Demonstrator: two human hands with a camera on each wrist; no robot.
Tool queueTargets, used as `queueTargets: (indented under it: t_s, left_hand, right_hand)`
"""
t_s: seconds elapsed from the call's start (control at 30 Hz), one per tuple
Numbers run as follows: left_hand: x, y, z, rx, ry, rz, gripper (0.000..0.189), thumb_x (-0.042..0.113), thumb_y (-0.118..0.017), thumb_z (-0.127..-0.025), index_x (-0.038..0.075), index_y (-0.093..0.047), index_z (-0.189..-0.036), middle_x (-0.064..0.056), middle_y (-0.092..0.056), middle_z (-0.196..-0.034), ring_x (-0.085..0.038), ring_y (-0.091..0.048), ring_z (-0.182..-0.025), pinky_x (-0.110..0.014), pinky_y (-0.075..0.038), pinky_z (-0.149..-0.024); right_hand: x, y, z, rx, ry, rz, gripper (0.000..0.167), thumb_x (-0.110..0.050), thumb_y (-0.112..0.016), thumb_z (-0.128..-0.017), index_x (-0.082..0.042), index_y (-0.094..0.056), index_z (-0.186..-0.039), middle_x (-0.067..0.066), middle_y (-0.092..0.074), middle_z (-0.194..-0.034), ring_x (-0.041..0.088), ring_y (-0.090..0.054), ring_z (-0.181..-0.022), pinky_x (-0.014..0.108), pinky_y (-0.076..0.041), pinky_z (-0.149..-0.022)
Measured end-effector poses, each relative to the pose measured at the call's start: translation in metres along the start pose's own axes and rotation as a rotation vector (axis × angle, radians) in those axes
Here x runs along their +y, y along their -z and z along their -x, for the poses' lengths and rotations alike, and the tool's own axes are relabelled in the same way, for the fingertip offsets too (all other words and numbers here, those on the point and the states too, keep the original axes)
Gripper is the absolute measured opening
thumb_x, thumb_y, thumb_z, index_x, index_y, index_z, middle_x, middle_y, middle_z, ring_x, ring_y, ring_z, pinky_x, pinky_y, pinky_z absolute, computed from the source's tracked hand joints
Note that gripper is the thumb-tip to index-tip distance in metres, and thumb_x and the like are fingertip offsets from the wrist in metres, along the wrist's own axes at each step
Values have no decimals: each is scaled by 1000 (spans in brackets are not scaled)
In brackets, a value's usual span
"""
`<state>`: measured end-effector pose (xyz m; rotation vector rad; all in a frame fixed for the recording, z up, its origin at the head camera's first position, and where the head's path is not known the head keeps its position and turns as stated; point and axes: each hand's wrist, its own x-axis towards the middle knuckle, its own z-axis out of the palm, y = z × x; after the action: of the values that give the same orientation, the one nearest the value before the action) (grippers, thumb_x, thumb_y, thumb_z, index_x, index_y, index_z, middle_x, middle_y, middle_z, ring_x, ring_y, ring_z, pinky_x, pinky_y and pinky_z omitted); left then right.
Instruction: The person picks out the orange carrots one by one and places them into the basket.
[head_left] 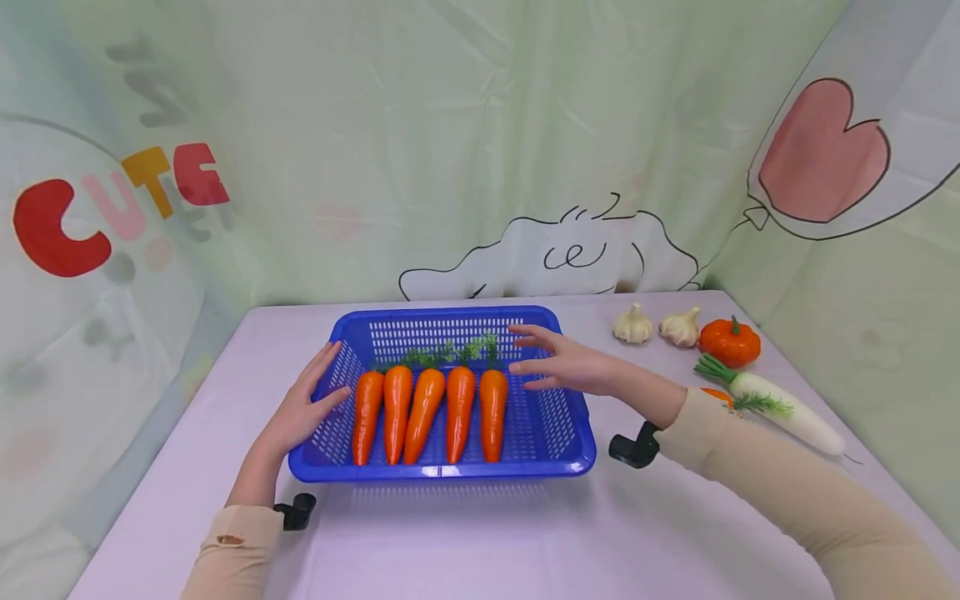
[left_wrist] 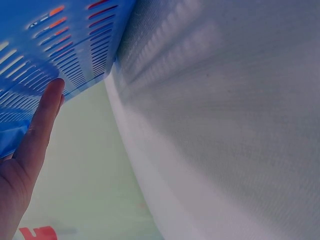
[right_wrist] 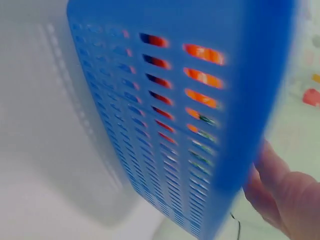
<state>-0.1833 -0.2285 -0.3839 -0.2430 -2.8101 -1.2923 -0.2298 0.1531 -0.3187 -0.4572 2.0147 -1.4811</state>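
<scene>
A blue slotted plastic basket [head_left: 442, 473] stands on the table with several orange carrots [head_left: 427, 408] lying side by side in it, green tops toward the back. My left hand [head_left: 300, 408] is at the basket's left side, fingers straight along the outer wall and thumb over the rim. In the left wrist view a straight finger [left_wrist: 47, 107] lies against the slotted wall. Above the right rim, my right hand [head_left: 566, 362] reaches inward with spread fingers and nothing between them. The right wrist view has this hand [right_wrist: 290, 195] partly hidden behind the rim.
Two garlic bulbs [head_left: 633, 323], a small orange pumpkin [head_left: 730, 342] and a white radish [head_left: 787, 410] lie at the table's right. Another carrot [head_left: 718, 397] there is partly covered by my right sleeve [head_left: 750, 458]. A printed curtain [head_left: 360, 167] hangs behind the table.
</scene>
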Motion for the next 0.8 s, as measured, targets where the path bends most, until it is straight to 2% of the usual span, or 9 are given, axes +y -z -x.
queueTargets:
  t_s: [0.2,0.37,0.57,0.7,0.8]
  left_hand:
    - [1,0,0,1,0,3,69,23,-54,-91,21,-15,-148,-13,-8,-152,-40,-9,-136,-68,-19,-96]
    - [2,0,1,-3,1,7,69,23,-54,-91,21,-15,-148,-13,-7,-152,-40,-9,-136,-68,-19,-96]
    - [0,2,1,-3,-3,1,69,24,-54,-91,21,-15,-148,-12,-8,-153,-39,-8,-136,-68,-16,-98]
    - [-1,2,1,-2,-7,-1,69,25,-53,-91,20,-15,-148,-12,-8,-153,-39,-9,-136,-68,-16,-97]
    - [0,1,1,-7,-9,3,69,25,-53,-91,20,-15,-148,-13,-8,-152,-39,-9,-136,-69,-16,-97]
  right_hand:
    - [-4,11,17,-10,35,88,76,-27,-60,-88,-19,-13,-147,18,-14,-148,41,-37,-125,44,-44,-93]
    - [-2,21,35,-10,68,178,73,-29,-58,-90,-23,-14,-147,16,-17,-148,39,-35,-127,48,-41,-95]
    - [5,36,58,55,88,268,68,-27,-57,-90,-27,-19,-146,14,-25,-147,34,-41,-124,52,-40,-94]
    - [13,49,74,118,83,288,66,-30,-60,-88,-32,-25,-144,10,-30,-146,33,-42,-124,47,-44,-92]
    - [19,59,87,153,97,304,65,-29,-60,-88,-30,-26,-144,10,-31,-145,35,-41,-124,43,-46,-90]
